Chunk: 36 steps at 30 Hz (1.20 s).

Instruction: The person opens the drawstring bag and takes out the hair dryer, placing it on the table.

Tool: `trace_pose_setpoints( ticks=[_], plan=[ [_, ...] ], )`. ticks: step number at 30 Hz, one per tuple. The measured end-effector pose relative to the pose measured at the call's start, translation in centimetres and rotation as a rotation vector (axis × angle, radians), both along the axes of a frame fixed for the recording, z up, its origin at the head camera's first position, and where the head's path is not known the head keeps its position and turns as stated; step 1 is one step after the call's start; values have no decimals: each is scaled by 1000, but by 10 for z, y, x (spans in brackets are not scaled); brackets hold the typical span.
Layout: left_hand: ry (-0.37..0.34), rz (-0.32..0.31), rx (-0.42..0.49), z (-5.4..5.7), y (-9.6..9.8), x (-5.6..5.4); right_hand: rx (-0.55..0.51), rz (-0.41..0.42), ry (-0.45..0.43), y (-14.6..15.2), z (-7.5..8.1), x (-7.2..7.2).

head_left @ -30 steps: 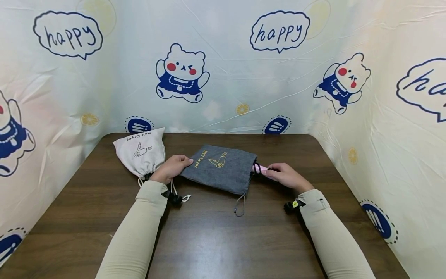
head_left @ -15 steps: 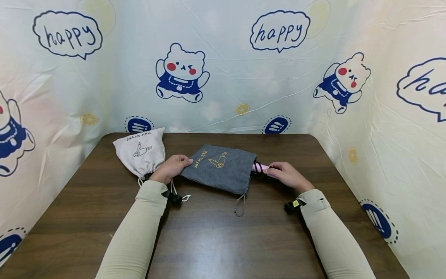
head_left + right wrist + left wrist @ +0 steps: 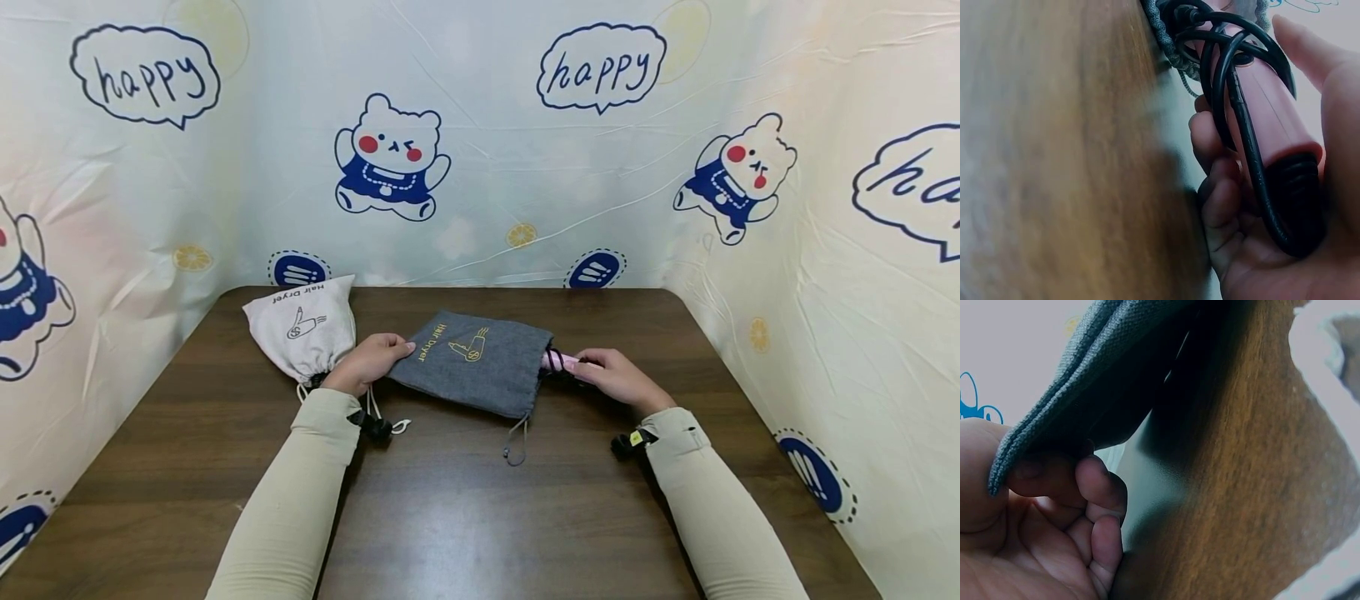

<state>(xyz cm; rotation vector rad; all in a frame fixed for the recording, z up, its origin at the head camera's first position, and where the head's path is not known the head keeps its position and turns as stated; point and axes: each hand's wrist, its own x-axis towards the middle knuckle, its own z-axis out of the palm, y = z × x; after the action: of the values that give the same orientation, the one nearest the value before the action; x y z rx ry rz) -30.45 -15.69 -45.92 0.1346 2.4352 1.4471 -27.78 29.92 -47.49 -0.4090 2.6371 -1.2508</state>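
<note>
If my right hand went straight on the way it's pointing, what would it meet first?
Most likely the grey bag, at the end where the pink handle held in your right hand goes in; exact depth is hard to judge.

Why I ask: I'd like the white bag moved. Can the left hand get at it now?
Probably yes, if the left hand first releases the gray bag it pinches; the white bag lies beside that hand, with nothing visible between.

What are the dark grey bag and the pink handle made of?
The dark grey bag looks like matte woven cloth: threads show along its edge. The pink handle seems smooth, probably plastic, given its even surface and thin seam-like line.
</note>
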Motion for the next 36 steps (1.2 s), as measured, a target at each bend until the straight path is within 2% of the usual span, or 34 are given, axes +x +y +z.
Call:
trace_pose_setpoints(
  ticks=[5, 12, 15, 19, 22, 30, 36],
  plan=[
    [2, 0, 1, 1, 0, 1, -6, -6, -6, -1, 2, 1],
    [1, -2, -1, 0, 0, 0, 10, 3, -20, -14, 39, 22],
    [-2, 1, 1, 0, 0, 0, 14, -8, -22, -11, 29, 15],
    [-2, 3, -3, 0, 0, 0, -9, -25, -26, -2, 8, 2],
    [0, 2, -7, 0, 0, 0, -22, -35, -15, 2, -1, -2],
    [-5, 12, -3, -2, 0, 0, -60, -54, 8, 4, -2, 1],
    [2, 17, 5, -2, 1, 0, -49, -62, 41, 3, -1, 2]
  ],
)
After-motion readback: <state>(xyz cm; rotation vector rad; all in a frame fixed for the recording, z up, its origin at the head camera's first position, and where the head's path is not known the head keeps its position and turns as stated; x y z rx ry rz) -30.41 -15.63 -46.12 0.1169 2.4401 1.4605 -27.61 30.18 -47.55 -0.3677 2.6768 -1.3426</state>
